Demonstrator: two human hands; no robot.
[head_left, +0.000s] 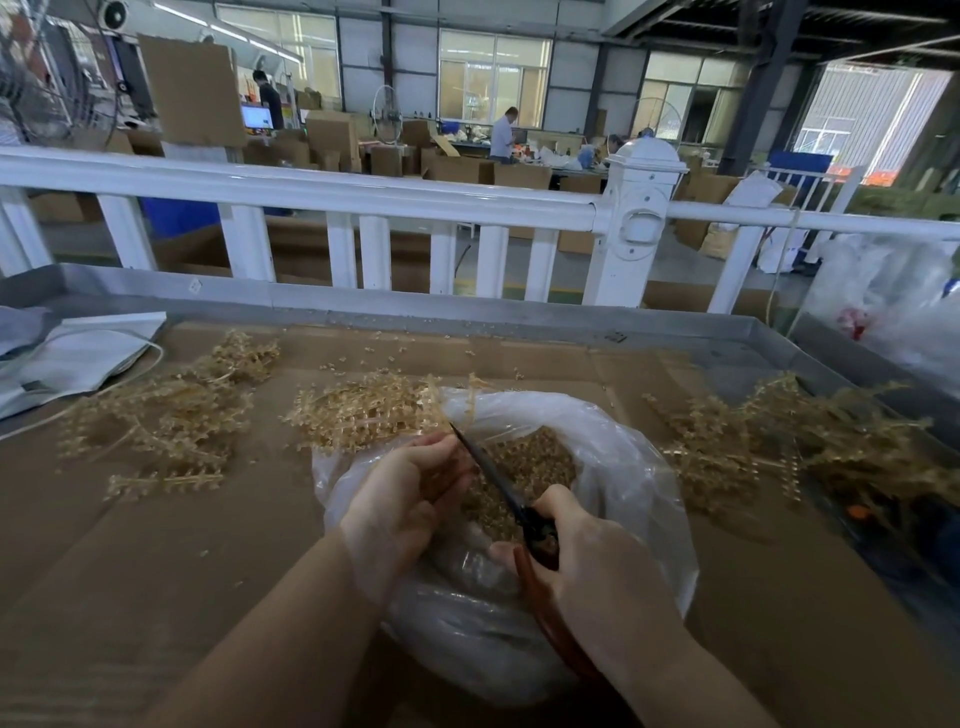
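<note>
Right hand (587, 566) grips scissors (498, 483), perhaps over bag (613, 447) rim

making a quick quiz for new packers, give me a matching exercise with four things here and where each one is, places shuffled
Things
1. scissors
2. clear bag
3. white railing
4. loose plastic sprigs

Places
a. behind the far rim of the table
b. in piles on the cardboard, left and right
c. gripped in the right hand
d. open, right below the scissors

Pairs: 1-c, 2-d, 3-a, 4-b
</note>
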